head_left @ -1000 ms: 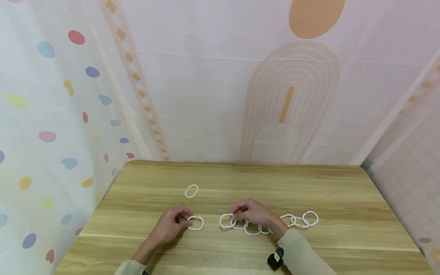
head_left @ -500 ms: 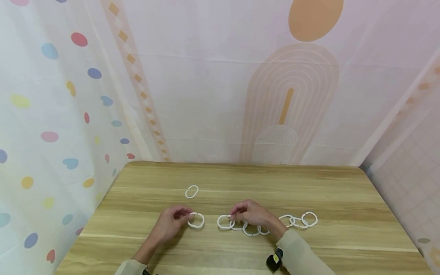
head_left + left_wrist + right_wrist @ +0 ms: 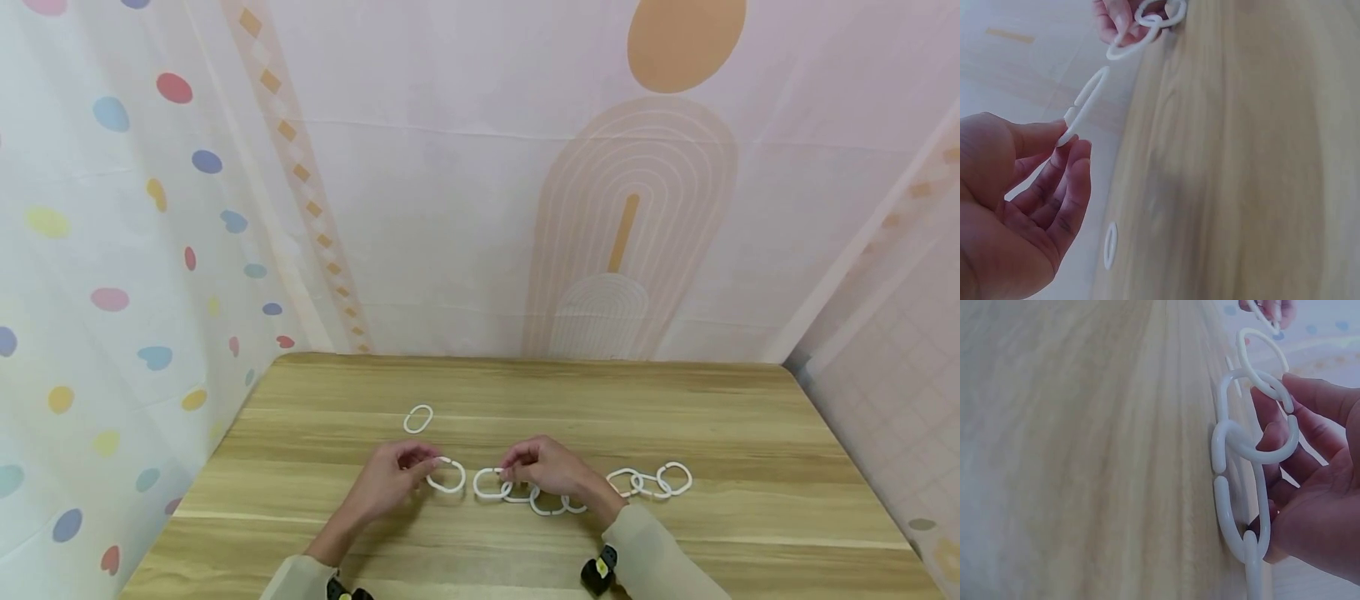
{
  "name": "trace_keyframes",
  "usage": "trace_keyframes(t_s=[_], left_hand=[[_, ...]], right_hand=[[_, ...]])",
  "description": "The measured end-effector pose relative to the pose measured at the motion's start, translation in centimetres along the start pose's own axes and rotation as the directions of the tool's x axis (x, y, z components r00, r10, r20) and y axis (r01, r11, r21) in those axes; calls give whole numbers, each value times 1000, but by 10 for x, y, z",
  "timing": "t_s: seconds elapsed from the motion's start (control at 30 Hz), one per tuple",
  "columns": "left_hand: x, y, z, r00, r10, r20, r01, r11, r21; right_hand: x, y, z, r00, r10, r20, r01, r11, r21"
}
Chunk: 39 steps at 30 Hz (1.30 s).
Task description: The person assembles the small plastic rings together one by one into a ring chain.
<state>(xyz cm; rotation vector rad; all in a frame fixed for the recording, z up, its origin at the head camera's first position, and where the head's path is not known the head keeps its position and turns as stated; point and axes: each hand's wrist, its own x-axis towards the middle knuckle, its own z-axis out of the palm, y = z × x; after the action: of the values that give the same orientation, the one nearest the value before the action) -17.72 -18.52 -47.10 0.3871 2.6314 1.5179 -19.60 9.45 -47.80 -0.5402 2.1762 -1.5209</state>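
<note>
A loose white oval link (image 3: 447,476) with a small gap in its side is pinched between thumb and fingertips of my left hand (image 3: 386,479). In the left wrist view that link (image 3: 1088,103) is tilted up off the table. My right hand (image 3: 551,467) pinches the end link (image 3: 489,484) of a white plastic chain. The right wrist view shows the chain's links (image 3: 1225,506) hooked through one another beside my palm. A narrow space separates the left hand's link from the chain's end link. My right hand and wrist hide part of the chain.
Another loose white link (image 3: 418,419) lies on the wooden table (image 3: 337,392), beyond my left hand. The chain's far end (image 3: 675,478) rests to the right of my right forearm. Patterned curtains (image 3: 420,208) hang along the table's back and left edges.
My left hand has moved right and slightly away from me, carrying its link closer to the chain's end. The right hand has stayed nearly in place.
</note>
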Motion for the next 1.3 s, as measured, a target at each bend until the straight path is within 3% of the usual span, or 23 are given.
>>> trace_keyframes(t_s=[0.33,0.87,1.3], left_hand=[[9,16,14,997,35,66,-28,995,-99],[16,21,31,990,76,120,-69,996,-59],[18,26,37,987,65,144,-59,997,-43]], right_hand=[[2,-1,2,1000,-14,-22,12,998,-63],[0,-1,4,999,-29,-34,27,998,-59],[-2,-5,6,998,-44,-51,42,998,-45]])
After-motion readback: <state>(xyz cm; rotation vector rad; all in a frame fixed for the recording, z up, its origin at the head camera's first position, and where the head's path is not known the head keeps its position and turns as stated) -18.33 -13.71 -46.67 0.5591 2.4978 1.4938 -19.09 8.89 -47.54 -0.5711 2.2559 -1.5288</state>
